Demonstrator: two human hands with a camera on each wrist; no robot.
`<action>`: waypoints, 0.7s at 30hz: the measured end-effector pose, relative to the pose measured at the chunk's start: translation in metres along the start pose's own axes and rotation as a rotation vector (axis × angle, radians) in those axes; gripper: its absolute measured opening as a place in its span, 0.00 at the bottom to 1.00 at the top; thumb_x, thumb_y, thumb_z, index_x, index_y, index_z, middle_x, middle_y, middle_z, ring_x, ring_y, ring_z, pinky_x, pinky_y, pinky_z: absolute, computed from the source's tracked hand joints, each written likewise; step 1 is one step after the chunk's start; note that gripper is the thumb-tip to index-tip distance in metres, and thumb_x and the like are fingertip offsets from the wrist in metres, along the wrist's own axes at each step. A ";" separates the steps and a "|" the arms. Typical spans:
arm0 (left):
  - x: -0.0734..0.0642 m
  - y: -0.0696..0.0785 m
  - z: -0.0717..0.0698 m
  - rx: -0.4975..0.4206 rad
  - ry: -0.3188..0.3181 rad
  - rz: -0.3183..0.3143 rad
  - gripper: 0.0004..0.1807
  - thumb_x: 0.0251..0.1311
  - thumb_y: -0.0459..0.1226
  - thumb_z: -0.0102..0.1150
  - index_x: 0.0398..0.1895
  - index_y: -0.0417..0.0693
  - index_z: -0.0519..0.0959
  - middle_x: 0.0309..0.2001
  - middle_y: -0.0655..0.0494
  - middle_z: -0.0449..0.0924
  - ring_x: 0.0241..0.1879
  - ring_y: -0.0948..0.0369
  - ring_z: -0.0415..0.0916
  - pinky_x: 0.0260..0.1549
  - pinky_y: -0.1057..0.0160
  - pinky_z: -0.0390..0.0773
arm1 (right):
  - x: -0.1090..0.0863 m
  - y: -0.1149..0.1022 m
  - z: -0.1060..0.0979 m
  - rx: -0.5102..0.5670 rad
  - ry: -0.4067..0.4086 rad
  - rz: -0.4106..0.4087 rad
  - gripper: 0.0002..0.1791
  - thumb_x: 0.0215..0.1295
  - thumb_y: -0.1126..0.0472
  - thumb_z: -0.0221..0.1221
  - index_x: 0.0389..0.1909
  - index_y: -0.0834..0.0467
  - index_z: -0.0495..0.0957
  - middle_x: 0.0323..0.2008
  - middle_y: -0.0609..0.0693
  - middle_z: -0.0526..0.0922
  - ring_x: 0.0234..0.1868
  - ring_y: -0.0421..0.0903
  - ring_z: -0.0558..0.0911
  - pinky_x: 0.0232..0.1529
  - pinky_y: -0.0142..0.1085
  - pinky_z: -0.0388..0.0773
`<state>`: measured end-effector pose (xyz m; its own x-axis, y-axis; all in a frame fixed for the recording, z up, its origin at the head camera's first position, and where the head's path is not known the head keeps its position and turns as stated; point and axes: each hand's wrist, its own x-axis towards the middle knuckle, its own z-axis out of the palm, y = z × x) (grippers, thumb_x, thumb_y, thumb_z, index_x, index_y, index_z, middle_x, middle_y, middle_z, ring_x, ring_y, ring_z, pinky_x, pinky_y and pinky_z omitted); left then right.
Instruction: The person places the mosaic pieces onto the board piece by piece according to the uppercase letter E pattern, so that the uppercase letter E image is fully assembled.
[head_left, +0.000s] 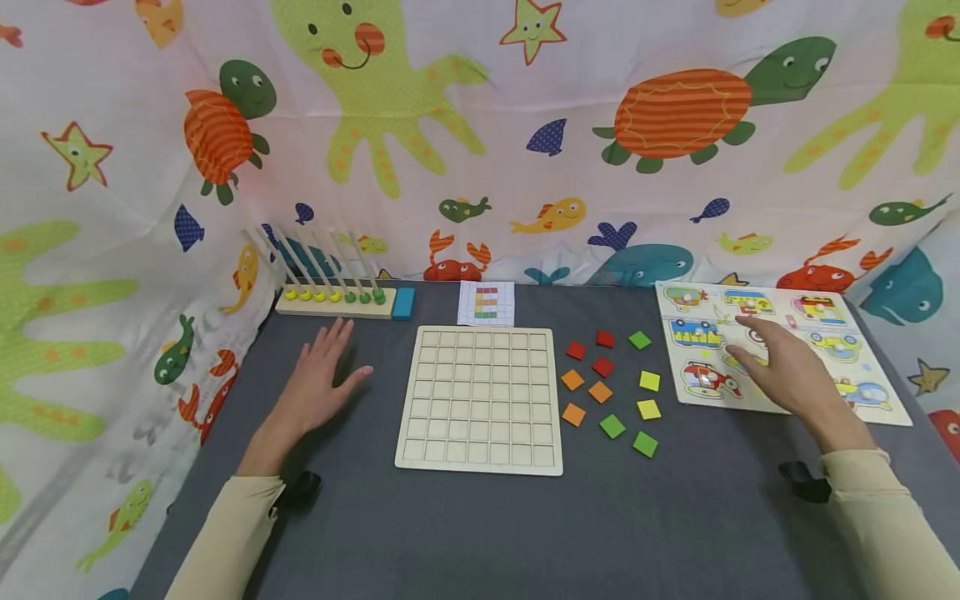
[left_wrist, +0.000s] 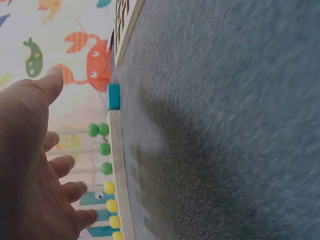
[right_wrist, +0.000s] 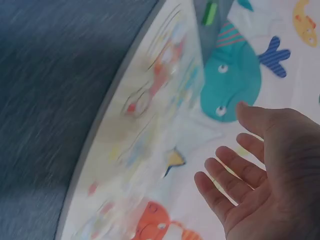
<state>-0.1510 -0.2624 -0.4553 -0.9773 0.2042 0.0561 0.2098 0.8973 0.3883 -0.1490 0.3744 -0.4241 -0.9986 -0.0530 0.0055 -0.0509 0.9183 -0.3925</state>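
Note:
My left hand (head_left: 321,375) hovers with spread fingers just in front of a wooden bead counter (head_left: 335,306), whose pegs carry yellow and green beads. Nothing is in its grasp; the left wrist view shows the beads (left_wrist: 107,168) beyond the fingers. On the other side my right hand (head_left: 787,367) is over a vehicle puzzle board (head_left: 697,387), fingers extended and holding nothing. Between the hands lies a pale wooden grid board (head_left: 480,400) with bare squares. Right of it are scattered red, orange, yellow and green square tiles (head_left: 612,426).
A small pattern card (head_left: 486,303) with coloured squares lies behind the grid board. A blue block (head_left: 402,304) is at the right end of the bead counter. Behind the grey table (head_left: 480,533) hangs a sea-animal curtain (head_left: 465,100), also along the left side.

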 end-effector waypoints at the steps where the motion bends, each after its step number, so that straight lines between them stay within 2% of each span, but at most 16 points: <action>1: -0.002 0.002 0.000 -0.008 -0.010 -0.003 0.48 0.66 0.56 0.56 0.79 0.47 0.45 0.77 0.40 0.44 0.75 0.38 0.40 0.69 0.34 0.43 | 0.001 -0.004 0.001 0.003 0.001 -0.010 0.36 0.69 0.53 0.59 0.70 0.69 0.60 0.64 0.75 0.64 0.64 0.73 0.62 0.57 0.71 0.59; 11: -0.027 0.021 0.011 -0.002 -0.101 0.034 0.49 0.62 0.54 0.62 0.78 0.45 0.49 0.76 0.40 0.49 0.74 0.38 0.46 0.70 0.38 0.47 | 0.020 -0.048 0.015 0.075 0.009 -0.149 0.28 0.65 0.64 0.63 0.64 0.70 0.69 0.59 0.72 0.73 0.57 0.71 0.72 0.55 0.66 0.69; 21: -0.048 0.049 0.026 -0.019 -0.154 0.163 0.45 0.60 0.53 0.65 0.76 0.46 0.58 0.75 0.42 0.53 0.72 0.38 0.52 0.68 0.37 0.53 | 0.040 -0.084 0.045 0.138 -0.035 -0.268 0.22 0.67 0.67 0.61 0.60 0.71 0.73 0.55 0.69 0.77 0.51 0.68 0.78 0.51 0.59 0.75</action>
<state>-0.0933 -0.2179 -0.4629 -0.9143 0.4045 -0.0215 0.3623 0.8405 0.4029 -0.1835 0.2773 -0.4321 -0.9485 -0.3023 0.0950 -0.3078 0.8079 -0.5024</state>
